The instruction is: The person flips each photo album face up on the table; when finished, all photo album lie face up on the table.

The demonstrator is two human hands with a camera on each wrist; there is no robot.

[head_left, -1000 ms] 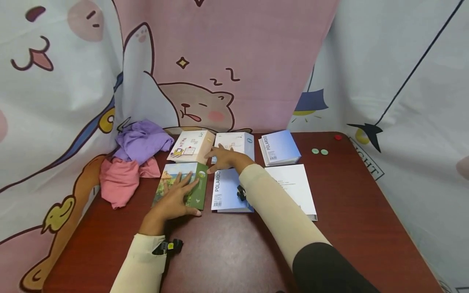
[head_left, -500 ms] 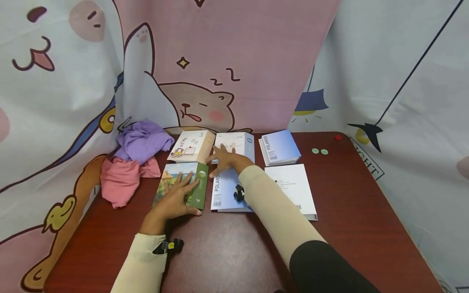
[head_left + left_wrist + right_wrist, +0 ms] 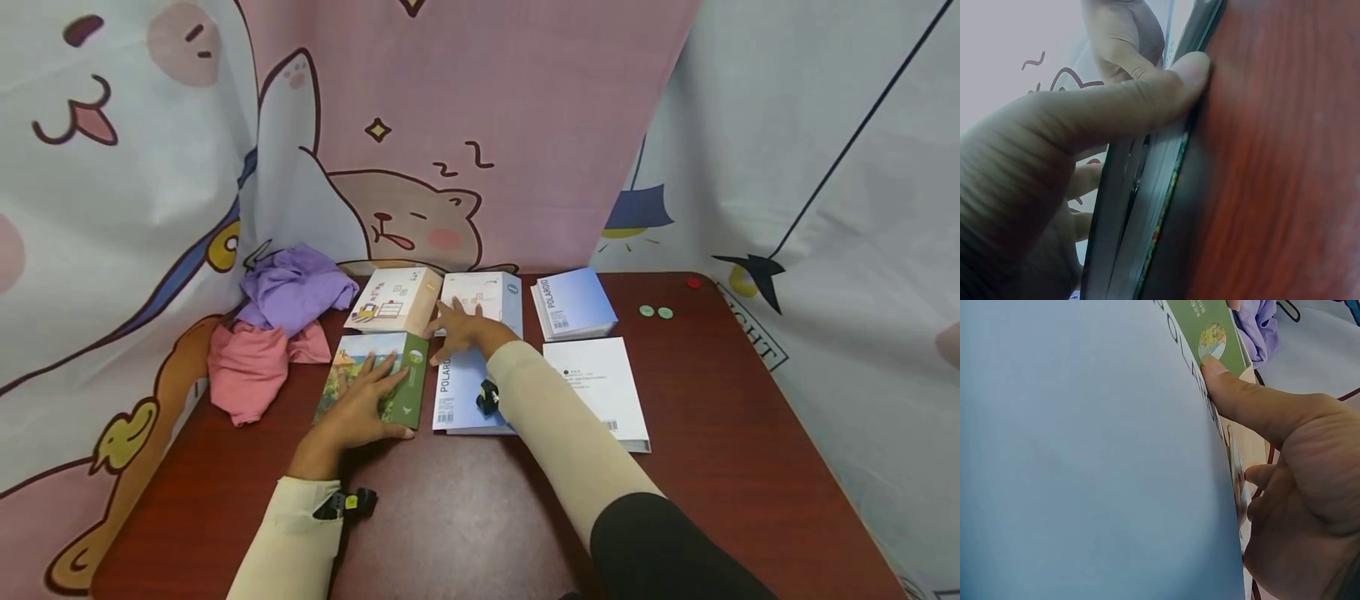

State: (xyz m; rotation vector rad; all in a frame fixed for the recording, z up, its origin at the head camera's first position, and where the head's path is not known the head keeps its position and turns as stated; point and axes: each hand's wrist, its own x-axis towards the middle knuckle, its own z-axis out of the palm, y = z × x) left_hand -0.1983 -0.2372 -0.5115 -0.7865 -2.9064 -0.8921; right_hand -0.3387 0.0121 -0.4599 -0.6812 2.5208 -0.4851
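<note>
A green-spined book (image 3: 412, 392) with a landscape cover lies at the front left. My left hand (image 3: 358, 410) rests on it with spread fingers, the thumb (image 3: 1147, 103) along the page edge in the left wrist view. My right hand (image 3: 467, 327) spreads its fingers over the white book with a blue spine (image 3: 512, 304), in the back middle. In the right wrist view, the right thumb (image 3: 1254, 403) overlaps the green spine beside the lettered edge of the blue POLAROID album (image 3: 1085, 450). That album lies in front of the white book, partly under the right forearm in the head view.
A cream book (image 3: 397, 296) lies back left, a smaller blue POLAROID album (image 3: 581, 304) back right, and a white book (image 3: 603, 383) front right. Purple cloth (image 3: 296, 287) and pink cloth (image 3: 251, 371) are heaped at left. Green discs (image 3: 656, 312) and a red disc (image 3: 693, 283) lie far right.
The right hand has shifted very slightly right and its forearm a little left. The left hand stays on the green-spined book, and the books show no clear movement.
</note>
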